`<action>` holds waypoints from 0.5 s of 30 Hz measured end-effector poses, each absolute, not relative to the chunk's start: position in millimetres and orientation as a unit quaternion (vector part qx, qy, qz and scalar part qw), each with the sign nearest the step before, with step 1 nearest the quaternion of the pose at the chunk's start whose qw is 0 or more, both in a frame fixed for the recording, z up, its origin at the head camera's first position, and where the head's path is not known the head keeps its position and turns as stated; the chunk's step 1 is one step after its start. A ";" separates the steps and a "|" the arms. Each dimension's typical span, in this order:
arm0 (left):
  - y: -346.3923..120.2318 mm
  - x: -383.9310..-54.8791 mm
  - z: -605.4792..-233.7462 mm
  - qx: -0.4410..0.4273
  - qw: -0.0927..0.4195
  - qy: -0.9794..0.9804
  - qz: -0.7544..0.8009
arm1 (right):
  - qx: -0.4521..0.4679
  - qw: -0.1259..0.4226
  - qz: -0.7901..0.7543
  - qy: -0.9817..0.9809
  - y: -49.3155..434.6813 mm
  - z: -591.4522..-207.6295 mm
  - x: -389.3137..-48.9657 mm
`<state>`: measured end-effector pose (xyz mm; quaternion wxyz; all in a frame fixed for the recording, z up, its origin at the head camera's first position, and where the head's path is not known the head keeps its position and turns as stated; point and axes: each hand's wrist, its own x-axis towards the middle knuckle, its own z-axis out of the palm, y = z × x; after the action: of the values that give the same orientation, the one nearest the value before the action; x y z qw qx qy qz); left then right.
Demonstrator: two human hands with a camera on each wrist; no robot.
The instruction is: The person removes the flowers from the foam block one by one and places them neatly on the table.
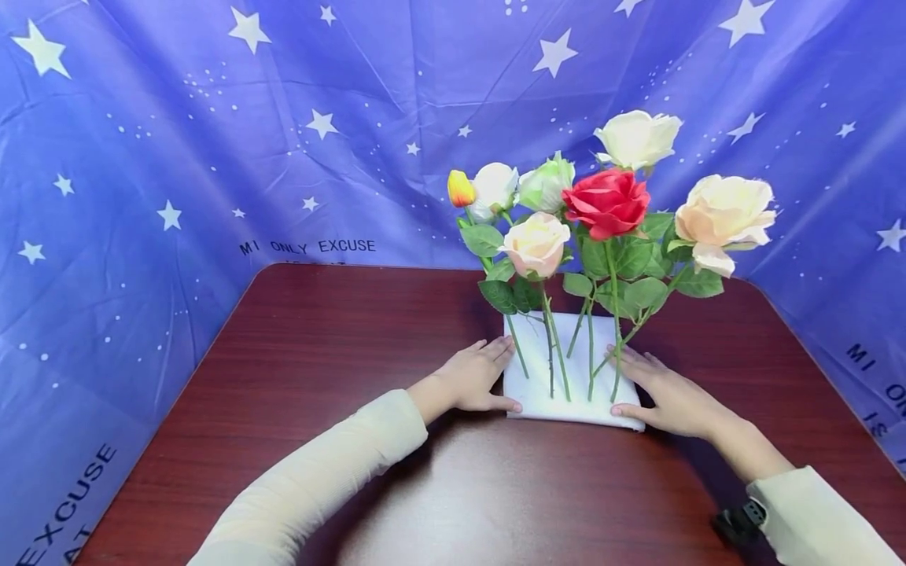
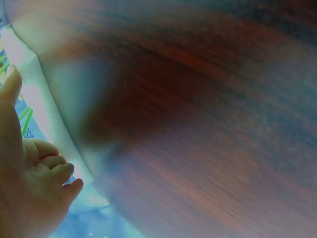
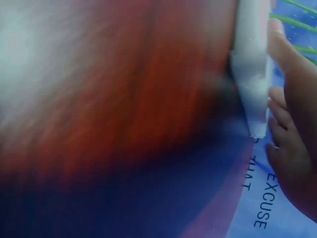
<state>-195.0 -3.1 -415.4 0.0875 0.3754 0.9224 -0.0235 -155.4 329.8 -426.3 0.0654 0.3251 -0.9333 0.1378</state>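
A white foam block (image 1: 576, 412) lies on the table with several artificial flowers standing in it by their green stems. My left hand (image 1: 477, 380) rests along its left edge, thumb at the front corner and fingers stretched toward the back. At the right edge, my right hand (image 1: 671, 399) lies likewise, fingers spread and thumb at the front. Among the blooms are a red rose (image 1: 607, 206), a pale pink rose (image 1: 535, 245) and a peach rose (image 1: 727, 212) leaning right. Both wrist views show the fingers at the side of the foam.
A dark red wooden table (image 1: 340, 338) carries the block. Behind and beside it hangs a blue curtain (image 1: 396, 94) with white stars and printed words. Near the right sleeve (image 1: 824, 511) is a black strap device (image 1: 739, 520).
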 end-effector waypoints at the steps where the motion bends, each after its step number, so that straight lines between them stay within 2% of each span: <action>1: -2.4 -195.1 -414.8 0.375 0.084 0.923 -0.026 | 0.322 0.064 0.133 -0.935 330.4 -426.6 -153.9; 15: 0.5 -192.4 -417.3 0.371 0.058 0.926 -0.049 | 0.316 0.053 0.125 -0.939 329.9 -424.2 -152.5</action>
<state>-192.4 0.5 -417.3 0.0582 0.3706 0.9257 -0.0494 -152.5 329.9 -424.2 0.0530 0.3165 -0.9388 0.1252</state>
